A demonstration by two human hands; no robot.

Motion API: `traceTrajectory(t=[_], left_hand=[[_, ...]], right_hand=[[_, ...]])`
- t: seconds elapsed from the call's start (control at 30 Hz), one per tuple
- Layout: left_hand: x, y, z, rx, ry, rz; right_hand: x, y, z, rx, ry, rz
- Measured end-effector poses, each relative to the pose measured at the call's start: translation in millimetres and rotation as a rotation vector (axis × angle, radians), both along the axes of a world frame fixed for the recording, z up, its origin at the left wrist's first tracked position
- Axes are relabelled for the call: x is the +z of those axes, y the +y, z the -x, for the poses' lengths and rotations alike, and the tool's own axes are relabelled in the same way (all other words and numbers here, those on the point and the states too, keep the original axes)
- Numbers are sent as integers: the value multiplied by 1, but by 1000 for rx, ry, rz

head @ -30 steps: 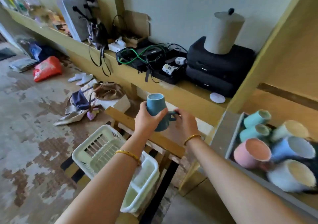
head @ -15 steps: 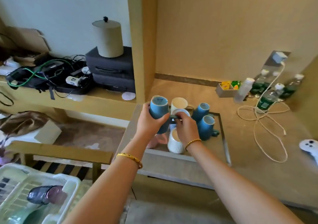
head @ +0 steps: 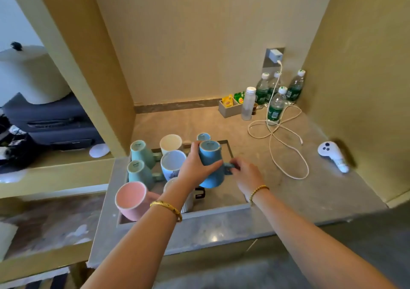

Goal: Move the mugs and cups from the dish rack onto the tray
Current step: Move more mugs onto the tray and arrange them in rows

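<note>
Blue mug [head: 210, 166], upside-down in both hands; base mark unreadable.

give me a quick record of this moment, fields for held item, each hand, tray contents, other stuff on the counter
held item: blue mug, upside down, above the tray
left hand: wraps the mug's body
right hand: pinches the mug's handle
tray contents: two teal mugs upside down, pink mug, cream mug, pale blue mug, small blue mug at the back, a white one partly hidden
counter: water bottles, tea bag box, white cable, white controller
</note>
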State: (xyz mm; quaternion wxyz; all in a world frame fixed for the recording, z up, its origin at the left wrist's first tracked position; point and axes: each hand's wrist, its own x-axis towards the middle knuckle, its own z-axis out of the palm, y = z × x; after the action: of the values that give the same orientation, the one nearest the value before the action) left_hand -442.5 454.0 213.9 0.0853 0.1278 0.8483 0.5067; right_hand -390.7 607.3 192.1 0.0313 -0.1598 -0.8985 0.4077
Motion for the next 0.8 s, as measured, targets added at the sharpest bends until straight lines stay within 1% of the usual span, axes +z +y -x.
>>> traceTrajectory(t=[0.1, 0.17, 0.3, 0.4, 0.5, 0.7, 0.8], left_hand=[[-10, 11, 8, -15, -31, 22], [-18, 16, 11, -63, -51, 51], [-30, 23, 15, -173, -52, 119], [-40, 26, 15, -234, -30, 250], [-47, 25, 14, -250, -29, 331], [-61, 27, 8, -229, -33, 508], [-68, 28, 3, -220, -44, 579]], right_hand=[[-8, 16, 6, 81, -106, -124], [-15, 21, 8, 100, -164, -189], [-36, 32, 8, 68, -231, -208], [-49, 40, 10, 102, -275, -229], [-57, 43, 17, 209, -345, -282], [-65, 48, 34, 514, -407, -585], [-68, 52, 37, 632, -420, -707]])
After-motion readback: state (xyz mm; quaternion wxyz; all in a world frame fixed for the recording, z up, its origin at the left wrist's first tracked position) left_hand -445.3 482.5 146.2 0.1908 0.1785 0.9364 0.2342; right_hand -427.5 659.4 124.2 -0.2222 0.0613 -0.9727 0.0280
